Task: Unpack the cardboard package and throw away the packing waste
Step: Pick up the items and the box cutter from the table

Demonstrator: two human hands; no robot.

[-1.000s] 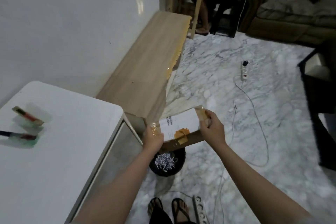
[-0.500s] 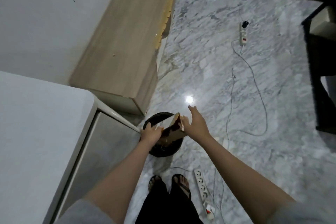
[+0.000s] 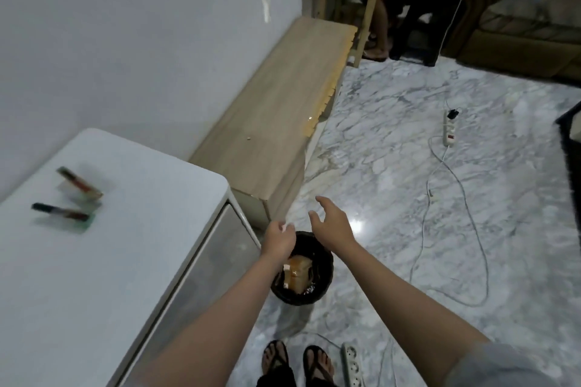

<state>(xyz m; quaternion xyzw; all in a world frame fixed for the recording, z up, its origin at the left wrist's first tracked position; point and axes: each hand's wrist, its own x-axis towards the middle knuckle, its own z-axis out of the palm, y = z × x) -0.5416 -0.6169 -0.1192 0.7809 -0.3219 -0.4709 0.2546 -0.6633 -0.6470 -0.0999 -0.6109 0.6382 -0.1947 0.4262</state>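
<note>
From the head camera, the cardboard package [image 3: 296, 273] lies inside the black trash bin [image 3: 323, 284], which stands on the marble floor [image 3: 393, 198] just beside the white counter [image 3: 103, 261]. Both hands hover above the bin's rim at its 12 o'clock side. The left hand [image 3: 279, 239] has its fingers loosely curled and grips nothing. The right hand [image 3: 333, 223] has its fingers spread open, also empty. Two small blurred items [image 3: 70, 198] rest on the counter at about 9 o'clock. A power strip [image 3: 450, 126] with its cord lies on the floor at 2 o'clock.
</note>
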